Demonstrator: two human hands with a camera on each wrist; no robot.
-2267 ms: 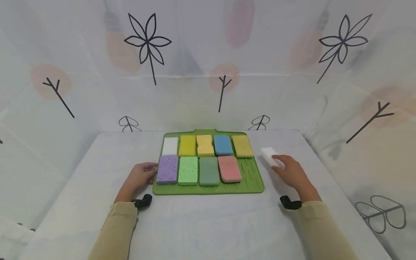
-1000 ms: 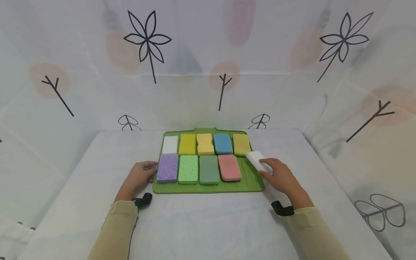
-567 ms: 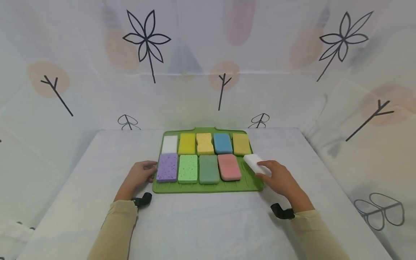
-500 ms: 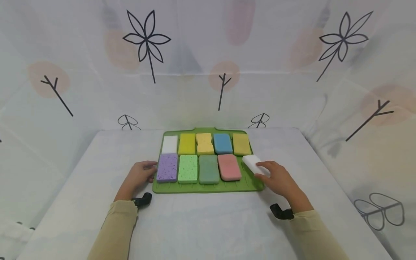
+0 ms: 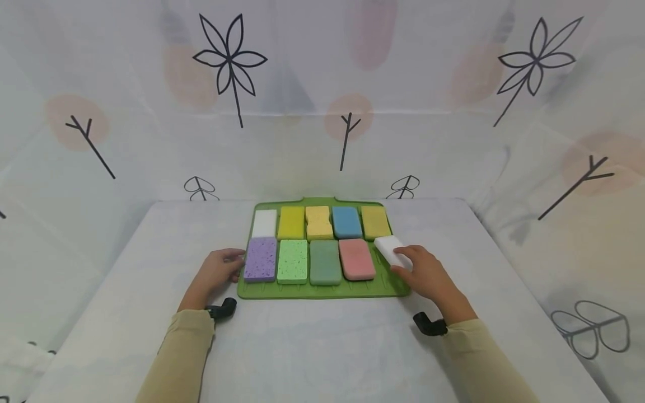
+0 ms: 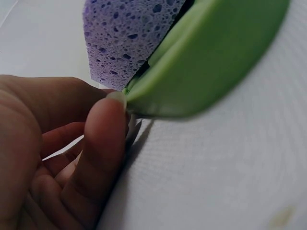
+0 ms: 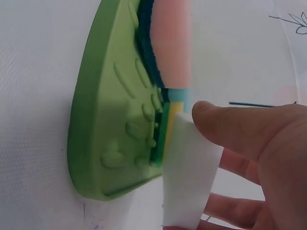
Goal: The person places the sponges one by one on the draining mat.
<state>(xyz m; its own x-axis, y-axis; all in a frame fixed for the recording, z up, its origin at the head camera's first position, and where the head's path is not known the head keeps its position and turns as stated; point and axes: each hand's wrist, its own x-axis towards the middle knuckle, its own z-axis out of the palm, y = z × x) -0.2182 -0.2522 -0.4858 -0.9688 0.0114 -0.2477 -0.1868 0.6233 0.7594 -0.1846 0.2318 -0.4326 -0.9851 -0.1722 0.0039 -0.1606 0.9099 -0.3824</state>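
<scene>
My right hand (image 5: 420,268) holds a white sponge block (image 5: 389,250) between thumb and fingers, tilted over the right end of the green ridged mat (image 5: 373,289). In the right wrist view the white sponge (image 7: 189,172) stands beside the mat's raised ribs. My left hand (image 5: 218,271) pinches the left edge of the mat, thumb and forefinger at its rim beside the purple speckled sponge (image 5: 260,260). To the left of the held block lies a pink sponge (image 5: 356,259); behind it is a mustard-yellow sponge (image 5: 375,223).
More sponges sit in two rows on the mat: white (image 5: 264,224), bright yellow (image 5: 291,223), notched pale yellow (image 5: 318,223), blue (image 5: 346,222), speckled light green (image 5: 293,262) and dark green (image 5: 325,263). A white cloth (image 5: 302,347) covers the table; patterned fabric hangs behind.
My right hand has brought the white sponge leftward from the cloth beside the mat to over the mat's right end. My left hand has stayed at the mat's left edge.
</scene>
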